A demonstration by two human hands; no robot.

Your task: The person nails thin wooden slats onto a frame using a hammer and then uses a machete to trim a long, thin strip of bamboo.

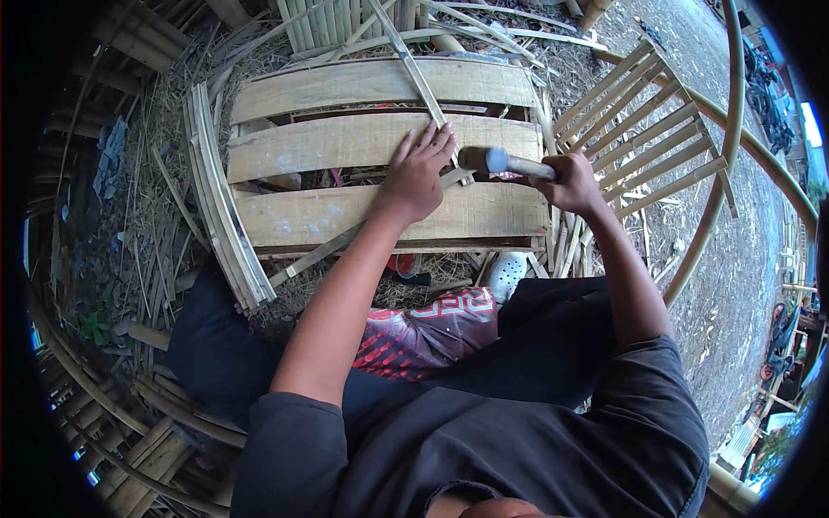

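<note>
My right hand (572, 183) is closed round the handle of a hammer (485, 160), whose metal head is over the middle plank of a low slatted wooden bench (328, 147). My left hand (416, 180) lies palm down on the same plank, fingers stretched out, just left of the hammer head. Close to its fingertips, a long bamboo strip (409, 60) slants down from the far edge across the planks. A second thin strip (319, 253) runs under my left wrist toward the near left. Whether the left fingers pin something small cannot be made out.
Bundled bamboo strips (220, 198) lean along the bench's left side. On the right stands a slatted bamboo panel (648, 129) beside a curved bamboo pole (734, 95). A pale clog (508, 274) and a printed cloth (432, 332) are near my legs. Shavings and scraps cover the ground.
</note>
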